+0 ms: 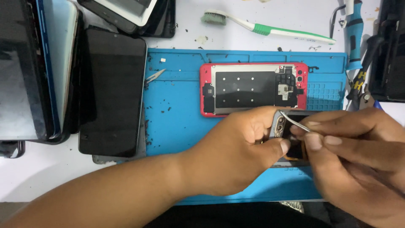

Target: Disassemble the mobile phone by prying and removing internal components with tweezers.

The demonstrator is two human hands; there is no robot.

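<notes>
Pinched in the right hand (354, 147), a thin metal tool (295, 121) slants up and left from the fingertips, its tip on the camera end of a small phone part (283, 128) at lower right of centre. That part is clamped between thumb and fingers of the left hand (236, 152), its long axis running down the frame, mostly hidden by both grips. Both hands meet over the blue mat (177, 118) on the desk (42, 173), and the left one is the nearer holder. Just above lies the red phone frame (253, 88), untouched.
</notes>
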